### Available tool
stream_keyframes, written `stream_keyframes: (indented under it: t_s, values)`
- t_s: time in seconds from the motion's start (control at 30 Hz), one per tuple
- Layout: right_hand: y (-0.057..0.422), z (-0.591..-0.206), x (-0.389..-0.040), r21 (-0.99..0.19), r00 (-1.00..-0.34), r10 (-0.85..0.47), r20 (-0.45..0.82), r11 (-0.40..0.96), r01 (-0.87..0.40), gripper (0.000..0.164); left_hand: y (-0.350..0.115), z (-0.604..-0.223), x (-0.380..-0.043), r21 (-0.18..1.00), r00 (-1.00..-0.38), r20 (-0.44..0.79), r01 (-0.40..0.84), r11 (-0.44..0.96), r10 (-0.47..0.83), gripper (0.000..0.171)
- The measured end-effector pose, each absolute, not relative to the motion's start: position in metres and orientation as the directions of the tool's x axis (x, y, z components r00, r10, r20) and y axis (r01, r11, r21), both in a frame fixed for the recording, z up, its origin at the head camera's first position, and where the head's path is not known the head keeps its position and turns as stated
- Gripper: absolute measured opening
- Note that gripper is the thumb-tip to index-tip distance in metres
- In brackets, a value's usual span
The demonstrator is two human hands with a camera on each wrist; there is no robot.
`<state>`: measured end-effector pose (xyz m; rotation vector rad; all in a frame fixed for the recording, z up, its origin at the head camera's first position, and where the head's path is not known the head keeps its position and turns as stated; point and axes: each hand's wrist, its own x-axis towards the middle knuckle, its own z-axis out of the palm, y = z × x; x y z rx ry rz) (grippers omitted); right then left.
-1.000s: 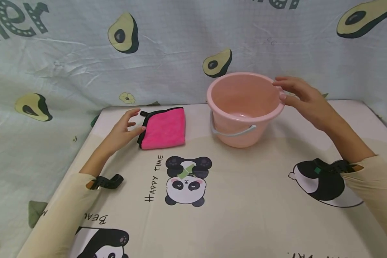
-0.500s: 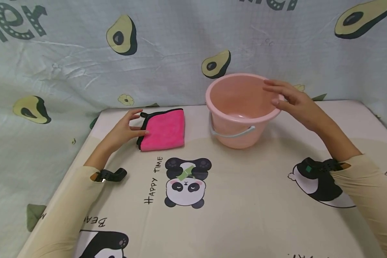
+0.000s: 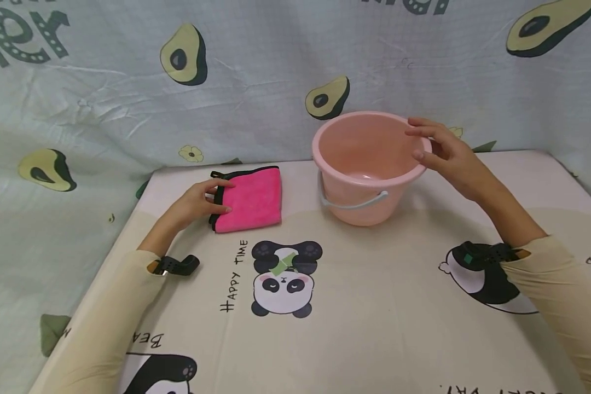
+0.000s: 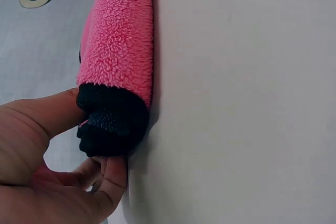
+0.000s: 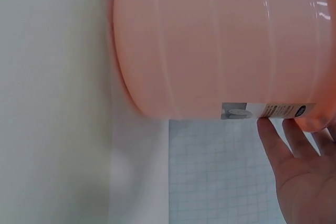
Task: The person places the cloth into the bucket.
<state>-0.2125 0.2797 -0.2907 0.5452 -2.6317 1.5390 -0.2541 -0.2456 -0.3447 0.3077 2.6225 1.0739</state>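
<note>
A pink towel (image 3: 250,200) with black trim lies folded in a square at the back of the table. My left hand (image 3: 192,205) grips its left edge. In the left wrist view, the thumb (image 4: 55,113) presses one face of the black-edged fold (image 4: 113,121), and fingers (image 4: 113,179) tuck against the other side. To the right stands a pink plastic bucket (image 3: 364,200), upright, its grey handle (image 3: 355,206) hanging down in front. My right hand (image 3: 453,156) holds the bucket's right rim, with thumb and fingers overlapping it. In the right wrist view, fingertips (image 5: 268,129) touch the outer wall beside a label (image 5: 268,110).
The table cover (image 3: 364,306) is cream with printed pandas (image 3: 283,290) and lettering. Behind the table hangs a pale curtain (image 3: 256,71) with avocado prints, close to the bucket's back. A black strap (image 3: 177,265) sits on the left wrist, another (image 3: 497,253) on the right.
My left hand has moved right and onto the towel's left edge, its fingers now overlapping the pink cloth. My right hand has shifted left, further over the bucket's rim.
</note>
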Motion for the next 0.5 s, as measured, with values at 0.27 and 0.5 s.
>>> stream_keyframes:
  t_s: [0.27,0.5]
  values:
    - [0.2824,-0.2896,-0.2129,-0.844,-0.933,-0.304,0.191,0.434,-0.315,0.047,-0.2406,-0.3439,-0.2571,0.673,-0.933,-0.169,0.126,0.729,0.317,0.051]
    - [0.2858,-0.2892,-0.2128,-0.846,-0.930,-0.327,0.170,0.435,-0.308,0.050,-0.2439,-0.3415,-0.2608,0.675,-0.906,-0.174,0.176,0.716,0.387,0.056]
